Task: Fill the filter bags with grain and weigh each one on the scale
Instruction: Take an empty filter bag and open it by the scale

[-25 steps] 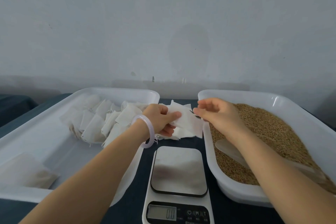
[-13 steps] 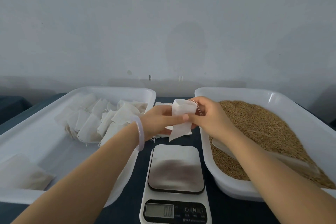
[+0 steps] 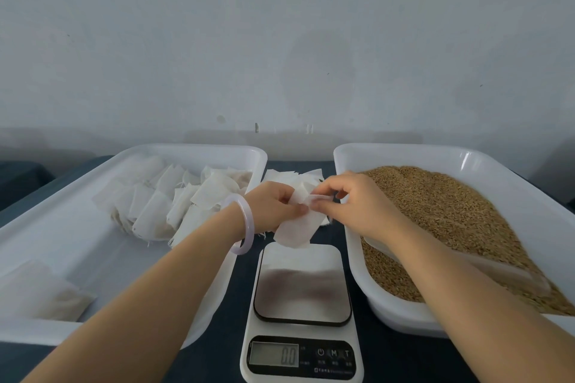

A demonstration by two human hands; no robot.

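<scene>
An empty white filter bag hangs above the far edge of the scale. My left hand pinches its top from the left, and my right hand pinches the same edge from the right. The scale's steel plate is bare and its display reads 0.0. Brown grain fills the white tray on the right, with a pale scoop lying in it under my right forearm. A small heap of empty bags lies on the dark table behind my hands.
A white tray on the left holds several filled bags at its far end and one more bag near its front left corner. A pale wall stands close behind the trays.
Both hands carried the bag down and nearer, from the heap to just over the scale's far edge. My fingers now work at the bag's top edge.
</scene>
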